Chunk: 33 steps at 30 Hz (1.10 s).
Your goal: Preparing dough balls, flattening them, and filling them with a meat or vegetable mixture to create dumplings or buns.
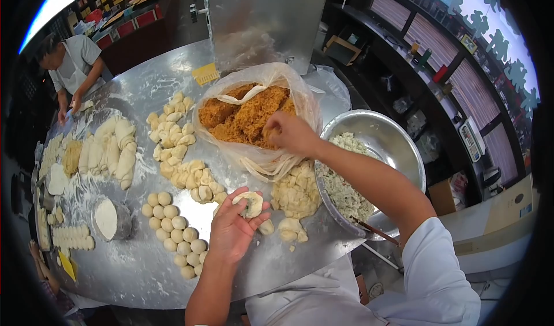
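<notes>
On the fingers of my left hand rests a small dough wrapper with a little pale green-flecked filling in its hollow. My right hand reaches into a plastic bag of orange-brown shredded filling, fingertips at the filling; whether they pinch some is hard to see. To the right stands a steel bowl of pale chopped filling, partly behind my right forearm. A heap of dough pieces lies between bag and bowl. Round filled balls sit in rows left of my left hand.
Loose dough pieces and long dough rolls cover parts of the floured steel table. A container of flour stands at left. A dark stick leans in the bowl near my right arm. Another person works at the far left edge.
</notes>
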### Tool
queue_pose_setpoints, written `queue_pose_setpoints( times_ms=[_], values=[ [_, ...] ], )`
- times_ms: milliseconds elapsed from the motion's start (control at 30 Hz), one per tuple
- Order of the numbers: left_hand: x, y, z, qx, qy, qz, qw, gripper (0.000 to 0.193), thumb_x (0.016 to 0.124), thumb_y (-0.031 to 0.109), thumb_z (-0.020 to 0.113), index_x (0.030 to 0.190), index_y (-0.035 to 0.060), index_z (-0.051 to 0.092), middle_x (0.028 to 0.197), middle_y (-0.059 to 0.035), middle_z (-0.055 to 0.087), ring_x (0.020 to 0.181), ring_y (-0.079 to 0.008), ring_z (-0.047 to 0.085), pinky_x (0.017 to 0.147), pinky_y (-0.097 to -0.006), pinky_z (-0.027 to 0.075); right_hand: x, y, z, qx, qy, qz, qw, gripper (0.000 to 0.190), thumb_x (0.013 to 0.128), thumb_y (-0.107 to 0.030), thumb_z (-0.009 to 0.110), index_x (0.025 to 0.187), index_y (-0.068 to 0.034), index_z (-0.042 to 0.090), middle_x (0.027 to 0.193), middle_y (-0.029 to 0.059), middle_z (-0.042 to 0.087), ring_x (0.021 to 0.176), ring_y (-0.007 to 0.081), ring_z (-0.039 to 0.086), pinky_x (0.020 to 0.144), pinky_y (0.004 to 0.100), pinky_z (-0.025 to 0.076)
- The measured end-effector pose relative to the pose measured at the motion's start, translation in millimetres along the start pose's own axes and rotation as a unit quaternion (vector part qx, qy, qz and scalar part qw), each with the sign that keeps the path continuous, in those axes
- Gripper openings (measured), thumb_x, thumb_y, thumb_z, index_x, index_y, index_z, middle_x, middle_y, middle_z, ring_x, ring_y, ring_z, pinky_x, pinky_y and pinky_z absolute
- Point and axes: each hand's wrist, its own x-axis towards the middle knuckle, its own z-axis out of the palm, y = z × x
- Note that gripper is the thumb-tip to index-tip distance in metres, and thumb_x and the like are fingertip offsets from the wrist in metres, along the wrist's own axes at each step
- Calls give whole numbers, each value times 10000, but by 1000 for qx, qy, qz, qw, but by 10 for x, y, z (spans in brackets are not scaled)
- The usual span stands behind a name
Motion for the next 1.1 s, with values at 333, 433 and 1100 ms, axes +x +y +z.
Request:
queue_pose_setpoints(
  times_ms=[333,433,1100],
  values=[
    [70,-39,156,-57,-2,-15,998,335,1063,119,565,1361,-16,496,1312,-249,620,1201,-405,660,993,-486,605,397,382,-324,-100,236,117,959,247,936,-193,734,1122,-31,721,1111,178,633,1000,367,677,892,461,535],
    [104,-15,211,-25,-3,-9,1000,318,1088,157,540,1349,-20,498,1315,-242,620,1205,-404,664,972,-450,622,400,280,-413,-140,190,115,965,213,946,-204,707,1094,-51,713,1130,185,619,1016,390,662,878,482,534],
    [857,135,332,67,17,75,995,363,1089,54,443,1444,-3,390,1333,-246,556,1232,-415,614,1122,-520,518,154,170,360,-285,-80,-82,952,194,874,-199,656,967,-79,777,958,153,757,994,332,728,808,474,557]
  ],
)
